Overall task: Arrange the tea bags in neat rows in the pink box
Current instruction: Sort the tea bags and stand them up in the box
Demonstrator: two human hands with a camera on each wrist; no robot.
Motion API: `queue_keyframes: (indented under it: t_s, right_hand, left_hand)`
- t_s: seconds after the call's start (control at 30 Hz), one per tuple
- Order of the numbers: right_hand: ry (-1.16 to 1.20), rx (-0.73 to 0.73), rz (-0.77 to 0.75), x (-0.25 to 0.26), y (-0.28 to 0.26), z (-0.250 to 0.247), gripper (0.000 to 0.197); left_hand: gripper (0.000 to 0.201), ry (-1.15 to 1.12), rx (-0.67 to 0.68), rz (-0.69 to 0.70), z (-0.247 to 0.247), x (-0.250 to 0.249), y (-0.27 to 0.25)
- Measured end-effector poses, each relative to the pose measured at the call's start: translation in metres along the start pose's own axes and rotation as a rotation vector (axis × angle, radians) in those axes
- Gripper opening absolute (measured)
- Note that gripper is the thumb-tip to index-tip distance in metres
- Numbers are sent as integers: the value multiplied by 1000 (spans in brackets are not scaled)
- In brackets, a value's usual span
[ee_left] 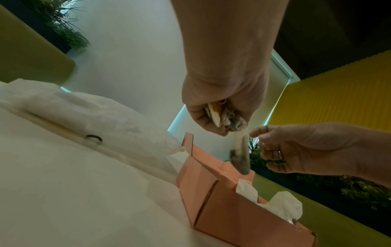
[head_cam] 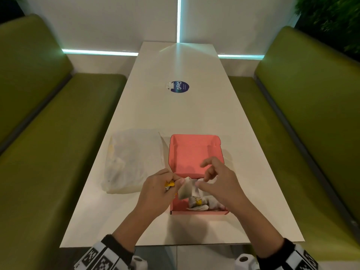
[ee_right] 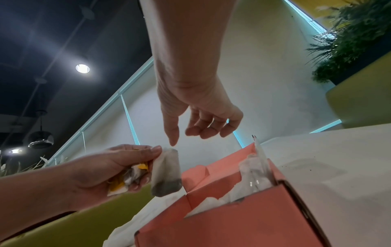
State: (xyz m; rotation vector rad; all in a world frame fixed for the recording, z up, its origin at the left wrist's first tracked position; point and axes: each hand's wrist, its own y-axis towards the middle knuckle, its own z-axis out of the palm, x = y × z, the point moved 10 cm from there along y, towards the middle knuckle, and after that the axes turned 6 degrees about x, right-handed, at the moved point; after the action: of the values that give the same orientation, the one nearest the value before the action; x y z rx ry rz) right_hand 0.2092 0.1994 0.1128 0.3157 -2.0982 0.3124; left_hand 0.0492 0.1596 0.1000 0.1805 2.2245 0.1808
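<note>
While my left hand (head_cam: pixel 155 189) grips a bunch of tea bags (ee_right: pixel 135 175) with one tea bag (ee_right: pixel 166 173) dangling over the pink box (head_cam: pixel 194 152), my right hand (head_cam: pixel 218 179) hovers beside it, fingers loose, holding nothing. More bags (head_cam: pixel 202 204) lie jumbled in the box (count unclear). A table sticker (head_cam: pixel 180 87) reads "ClayG"; its smaller print is illegible.

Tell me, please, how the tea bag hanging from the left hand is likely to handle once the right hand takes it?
Probably floppy: the tea bag dangles limp from the left hand. Likely very light, since a fingertip pinch carries it. The thin paper looks tearable, so the right hand should pinch gently.
</note>
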Motion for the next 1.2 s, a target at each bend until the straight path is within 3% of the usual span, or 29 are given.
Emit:
queue_keyframes:
  t_s: [0.17,0.3,0.4,0.43,0.5,0.53,0.63,0.67,0.73,0.77,0.8,0.87,0.9,1.0,1.03,1.1,1.13,1.2]
  right_hand:
    - [-80,117,-73,16,1,17,8]
    - [-129,234,-110,19,-3,17,13]
    - [-171,182,-134,18,-4,11,57]
    - [-236,250,-135,16,-6,21,60]
    - [-392,378,-142,13,-12,40,40]
    - [-410,350,-108,9,-12,39,39]
    - [-284,165,-92,7,-10,22,72]
    - [-291,207,-99,9,-12,29,69]
    - [-459,377,-111,10,-20,52,35]
    - [-512,377,-101,8,-22,53,27]
    - [-525,311,-93,8,-20,48,29]
    - [-391,129,-114,15,-19,30,53]
    - [-361,121,-144,19,-20,31,60]
    - [-570,282,-98,13,-27,51,37]
    - [-555,233,-71,12,-26,45,37]
    - [-428,77,-108,21,-23,28,57]
    - [-406,69,-131,23,-24,29,64]
    - [-599,207,-132,20,-27,48,51]
  left_hand:
    - [31,92,-95,134,-6,-15,-3]
    - [34,129,-174,133,-15,-16,-3]
    - [43,103,-200,138,-20,-17,-3]
    - [42,99,-200,137,-20,-17,-3]
    - [35,123,-204,128,-20,-16,-2]
    - [34,138,-206,120,-20,-15,-2]
    - [35,131,-217,93,-19,-11,-1]
    - [36,130,-220,87,-19,-10,-1]
    - [36,121,-221,89,-18,-11,-2]
    - [37,109,-220,91,-18,-12,-1]
    - [37,97,-220,88,-18,-12,-1]
    - [36,77,-227,80,-19,-11,-1]
    - [37,75,-229,73,-19,-10,-1]
    - [38,79,-218,61,-18,-8,-1]
    - [37,76,-216,63,-17,-9,-2]
    - [38,63,-223,62,-19,-10,-1]
    - [40,56,-223,54,-19,-10,-1]
    - [43,56,-219,38,-18,-8,-1]
